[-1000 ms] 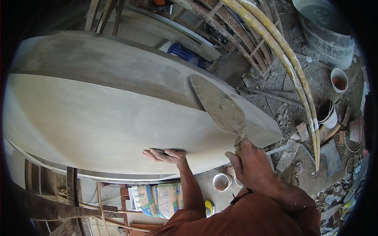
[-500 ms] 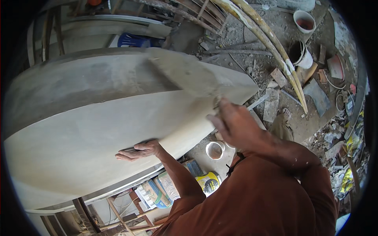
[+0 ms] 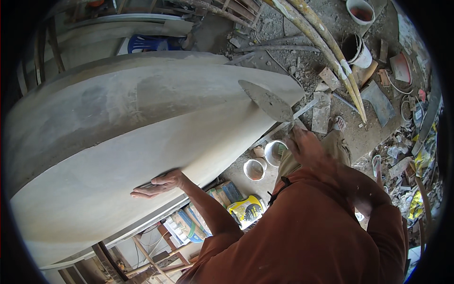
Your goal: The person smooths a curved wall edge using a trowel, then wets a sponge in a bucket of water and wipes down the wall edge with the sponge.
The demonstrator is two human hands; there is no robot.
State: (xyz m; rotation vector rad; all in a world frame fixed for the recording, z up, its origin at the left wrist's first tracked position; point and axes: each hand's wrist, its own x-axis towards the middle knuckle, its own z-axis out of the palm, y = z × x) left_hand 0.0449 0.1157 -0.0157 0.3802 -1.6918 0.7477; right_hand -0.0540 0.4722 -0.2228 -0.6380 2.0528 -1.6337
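Observation:
A trowel [image 3: 267, 100] with a leaf-shaped, grey-smeared blade is in my right hand [image 3: 308, 147]. The fingers wrap round its handle, and the blade points up and left, over the right end of a long, pale, smooth plastered surface [image 3: 118, 151]. Above a sharp edge, a greyer, darker band [image 3: 99, 102] of the same piece runs along it. My left hand [image 3: 158, 183] lies against the lower part of the pale face, its fingers stretched leftward. A dark strip shows along the thumb; whether it is shadow or a thin object I cannot tell.
Two white buckets [image 3: 255, 169] stand below the surface's right end, near bagged material [image 3: 189, 222] and a yellow-and-black tub [image 3: 247, 210]. Long yellowish poles [image 3: 326, 42] cross at upper right. Rubble, boards and more buckets [image 3: 362, 56] cover the floor there. A blue plastic item [image 3: 149, 44] sits behind.
My right hand has swung the trowel right and nearer to me, from across the sharp edge to the surface's right end. My left hand stays on the pale face; the view has shifted slightly.

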